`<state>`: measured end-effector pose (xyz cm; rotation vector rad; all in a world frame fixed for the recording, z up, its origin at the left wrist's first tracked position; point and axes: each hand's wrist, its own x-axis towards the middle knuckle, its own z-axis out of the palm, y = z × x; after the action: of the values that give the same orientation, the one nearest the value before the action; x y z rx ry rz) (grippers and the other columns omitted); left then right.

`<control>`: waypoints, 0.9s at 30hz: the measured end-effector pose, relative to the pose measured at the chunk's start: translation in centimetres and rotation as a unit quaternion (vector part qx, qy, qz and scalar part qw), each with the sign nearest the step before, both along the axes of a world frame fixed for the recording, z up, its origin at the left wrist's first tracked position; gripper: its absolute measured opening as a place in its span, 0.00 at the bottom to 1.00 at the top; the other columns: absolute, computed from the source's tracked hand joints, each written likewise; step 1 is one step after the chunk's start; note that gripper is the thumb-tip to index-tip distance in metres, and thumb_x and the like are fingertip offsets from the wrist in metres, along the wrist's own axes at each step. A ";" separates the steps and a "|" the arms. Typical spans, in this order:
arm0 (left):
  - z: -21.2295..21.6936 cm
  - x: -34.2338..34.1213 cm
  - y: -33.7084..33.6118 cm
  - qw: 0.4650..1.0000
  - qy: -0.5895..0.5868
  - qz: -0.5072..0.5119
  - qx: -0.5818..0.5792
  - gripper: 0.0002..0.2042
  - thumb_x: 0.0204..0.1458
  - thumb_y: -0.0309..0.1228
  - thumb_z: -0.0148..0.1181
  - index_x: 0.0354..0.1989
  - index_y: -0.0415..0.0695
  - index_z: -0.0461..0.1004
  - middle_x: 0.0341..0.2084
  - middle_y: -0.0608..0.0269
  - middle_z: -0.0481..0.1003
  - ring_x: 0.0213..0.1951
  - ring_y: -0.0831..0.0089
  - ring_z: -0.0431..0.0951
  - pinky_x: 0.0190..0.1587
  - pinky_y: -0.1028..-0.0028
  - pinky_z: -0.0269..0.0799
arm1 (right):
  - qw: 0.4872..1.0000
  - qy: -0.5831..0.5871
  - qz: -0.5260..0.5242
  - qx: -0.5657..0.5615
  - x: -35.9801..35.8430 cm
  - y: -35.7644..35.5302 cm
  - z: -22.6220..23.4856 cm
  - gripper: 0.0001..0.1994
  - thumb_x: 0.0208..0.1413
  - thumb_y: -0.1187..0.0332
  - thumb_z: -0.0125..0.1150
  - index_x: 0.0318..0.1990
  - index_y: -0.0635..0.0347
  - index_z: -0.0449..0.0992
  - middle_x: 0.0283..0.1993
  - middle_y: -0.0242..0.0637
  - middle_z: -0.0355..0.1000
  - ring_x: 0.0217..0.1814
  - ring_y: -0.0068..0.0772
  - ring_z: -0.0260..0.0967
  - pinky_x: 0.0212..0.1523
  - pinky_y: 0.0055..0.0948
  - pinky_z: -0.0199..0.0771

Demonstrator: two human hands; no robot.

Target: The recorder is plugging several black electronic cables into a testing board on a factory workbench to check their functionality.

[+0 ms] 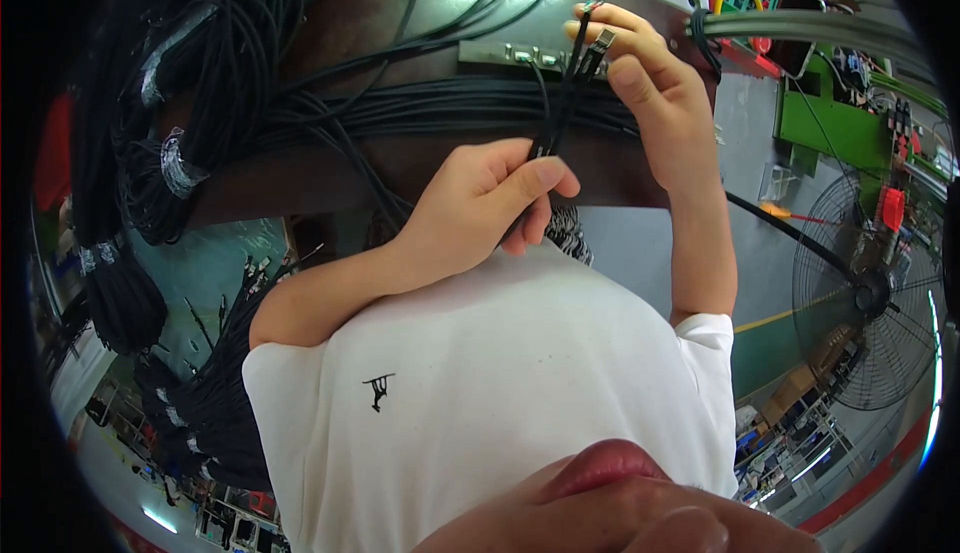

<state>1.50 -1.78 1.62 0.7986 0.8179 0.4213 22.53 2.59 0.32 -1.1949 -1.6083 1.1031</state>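
Observation:
My left hand point(485, 198) is closed around several black cables point(562, 113), which rise from the fist over the front part of the table. At their upper end is a USB plug point(603, 41) with a metal shell. Beside it, another cable shows a stripped end point(595, 3) with thin coloured wires. My right hand point(668, 88) is raised around these ends, its thumb and fingers apart. One fingertip lies close to the stripped wires; whether it touches them I cannot tell. Behind the cables is a metal strip point(485, 52) bearing small connectors.
Long black cables point(430, 103) run across the dark table point(630, 191). Thick coils point(240, 73) with silvery ties point(180, 165) are heaped at the left, more hanging below. A grey conduit point(830, 26) passes at the upper right. A caged floor fan point(868, 291) stands right.

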 end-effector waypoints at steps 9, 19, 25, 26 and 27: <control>0.3 0.1 0.8 0.998 0.002 -0.018 0.056 0.17 0.67 0.38 0.46 0.39 0.35 0.73 0.18 0.64 0.73 0.19 0.82 0.69 0.23 0.81 0.64 | 0.859 -0.324 -0.162 0.362 0.1 -2.3 -0.1 0.14 0.42 0.71 0.71 0.40 0.55 0.78 0.41 0.32 0.74 0.48 0.36 0.68 0.48 0.37 0.67; 0.8 -0.4 1.3 0.995 0.045 -0.052 0.075 0.17 0.66 0.39 0.48 0.40 0.34 0.75 0.24 0.61 0.78 0.26 0.81 0.76 0.30 0.82 0.69 | 0.935 -0.233 -0.103 0.246 1.4 -0.7 -5.1 0.09 0.48 0.82 0.62 0.36 0.61 0.73 0.39 0.37 0.76 0.43 0.42 0.74 0.46 0.34 0.72; 0.3 -0.2 1.8 0.997 0.030 -0.073 0.024 0.18 0.65 0.39 0.49 0.40 0.34 0.76 0.23 0.59 0.78 0.24 0.80 0.76 0.28 0.82 0.69 | 0.934 -0.256 -0.064 0.240 1.6 -0.7 -4.7 0.10 0.48 0.83 0.60 0.37 0.60 0.71 0.39 0.36 0.75 0.43 0.40 0.73 0.46 0.35 0.71; 0.3 -0.1 1.9 0.996 0.029 -0.076 0.024 0.18 0.65 0.39 0.49 0.39 0.34 0.76 0.23 0.59 0.78 0.24 0.79 0.76 0.28 0.82 0.69 | 0.931 -0.274 -0.058 0.234 1.7 -0.7 -4.6 0.11 0.47 0.83 0.60 0.38 0.60 0.71 0.39 0.35 0.74 0.43 0.40 0.73 0.46 0.35 0.71; 0.3 -0.1 2.0 0.996 0.029 -0.081 0.025 0.18 0.65 0.40 0.50 0.39 0.34 0.76 0.23 0.59 0.78 0.24 0.79 0.76 0.27 0.82 0.69 | 0.928 -0.291 -0.053 0.228 1.7 -0.6 -4.5 0.12 0.46 0.83 0.59 0.38 0.60 0.71 0.39 0.35 0.74 0.42 0.40 0.73 0.45 0.35 0.71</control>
<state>1.44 0.24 1.91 0.9196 0.7915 0.2768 24.21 1.95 -4.21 -1.3303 -2.0643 0.2638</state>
